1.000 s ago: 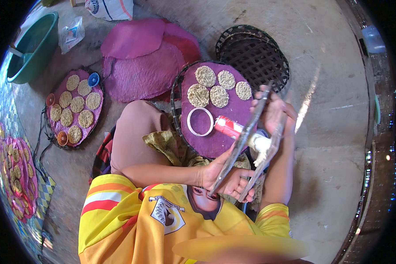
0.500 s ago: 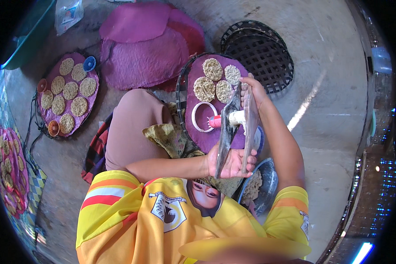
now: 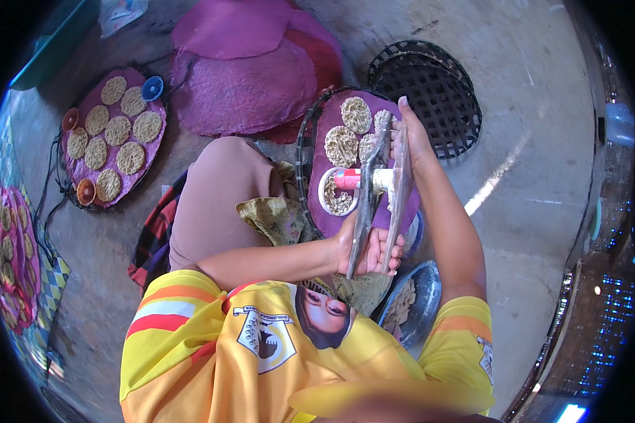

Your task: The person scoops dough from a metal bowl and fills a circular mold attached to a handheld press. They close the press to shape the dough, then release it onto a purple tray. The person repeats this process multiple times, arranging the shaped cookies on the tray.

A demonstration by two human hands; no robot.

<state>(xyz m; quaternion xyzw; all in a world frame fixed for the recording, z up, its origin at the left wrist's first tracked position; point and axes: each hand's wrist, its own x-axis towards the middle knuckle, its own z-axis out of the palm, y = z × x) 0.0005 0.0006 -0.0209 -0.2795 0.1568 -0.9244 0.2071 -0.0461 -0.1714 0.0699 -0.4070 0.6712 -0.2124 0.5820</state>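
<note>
Both my hands grip a press made of two long wooden bars (image 3: 364,204), with a red-and-white tube (image 3: 348,179) between and past them. My left hand (image 3: 374,248) wraps the near ends of the bars. Around the far ends, my right hand (image 3: 415,135) is closed. The tube's red end sits over a white ring (image 3: 322,196), and thin pale dough strands (image 3: 339,204) lie inside that ring. Ring and several round strand cakes (image 3: 341,146) rest on a purple cloth-covered tray (image 3: 324,159); the bars partly hide some cakes.
At left lies another tray of strand cakes (image 3: 118,131) with blue and orange small round moulds. Purple cloths (image 3: 243,84) and black woven trays (image 3: 430,92) are beyond. A dark bowl (image 3: 432,296) of dough (image 3: 403,303) stands near my right elbow. A green basin (image 3: 46,53) is far left.
Strands now lie inside the white ring, which was bare before. The bars are closer together and the tube's red end is over the ring. The whole view has shifted slightly.
</note>
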